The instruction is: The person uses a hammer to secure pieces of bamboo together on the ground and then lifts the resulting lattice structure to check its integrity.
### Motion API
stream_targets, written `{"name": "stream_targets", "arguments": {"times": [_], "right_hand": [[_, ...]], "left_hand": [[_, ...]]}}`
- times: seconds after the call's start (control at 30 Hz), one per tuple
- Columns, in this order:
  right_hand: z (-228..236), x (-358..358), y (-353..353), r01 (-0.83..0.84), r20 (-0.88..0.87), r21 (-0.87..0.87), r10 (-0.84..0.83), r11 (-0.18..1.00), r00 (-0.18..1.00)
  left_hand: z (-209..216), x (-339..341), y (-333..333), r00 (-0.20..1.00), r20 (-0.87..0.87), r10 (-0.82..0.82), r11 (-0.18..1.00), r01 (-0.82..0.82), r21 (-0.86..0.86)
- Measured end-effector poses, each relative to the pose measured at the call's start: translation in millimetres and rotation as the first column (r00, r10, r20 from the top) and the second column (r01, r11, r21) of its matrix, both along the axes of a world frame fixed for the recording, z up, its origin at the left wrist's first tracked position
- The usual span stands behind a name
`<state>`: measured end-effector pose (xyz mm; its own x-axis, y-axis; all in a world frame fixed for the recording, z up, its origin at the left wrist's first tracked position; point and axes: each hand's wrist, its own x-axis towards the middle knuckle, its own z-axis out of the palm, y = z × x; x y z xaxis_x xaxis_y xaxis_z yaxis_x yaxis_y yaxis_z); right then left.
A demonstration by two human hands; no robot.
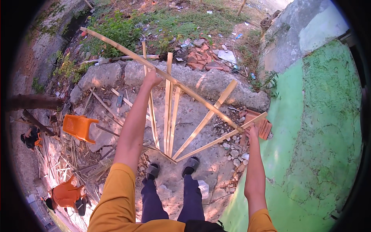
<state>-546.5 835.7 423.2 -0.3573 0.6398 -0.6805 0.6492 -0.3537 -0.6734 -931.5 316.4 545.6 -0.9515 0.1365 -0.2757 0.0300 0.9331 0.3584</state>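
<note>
A long bamboo strip slants across the view from upper left to lower right. Below it several bamboo slats fan out, their lower ends drawn close together near my feet. My left hand is closed around the long strip, close to where an upright slat crosses behind it. On the right, my right hand grips the outer slat near its upper end, beside the long strip's lower end. A wider slat passes the long strip and sticks up beyond it.
A green wall rises close on the right. Ahead runs a low stone ledge, with broken tiles beyond. An orange chair stands left, near loose bamboo pieces. Terracotta blocks lie beside my right hand.
</note>
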Motion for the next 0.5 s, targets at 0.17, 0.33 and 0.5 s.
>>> {"name": "stream_targets", "arguments": {"times": [0.17, 0.33, 0.5], "right_hand": [[7, -10, 10, -0.064, 0.062, 0.053, 0.061, 0.997, 0.996], [29, 27, 3, -0.21, -0.093, 0.398, 0.267, 0.893, 0.959], [57, 135, -24, -0.518, 0.065, 0.262, 0.521, 0.814, 0.851]], "left_hand": [[-19, -20, 23, 0.999, 0.009, -0.044, 0.997, 0.044, -0.069], [-35, -26, 74, 0.991, 0.005, -0.131, 0.99, 0.131, -0.042], [-26, 30, 142, 0.967, -0.083, -0.242, 0.968, 0.235, -0.094]]}}
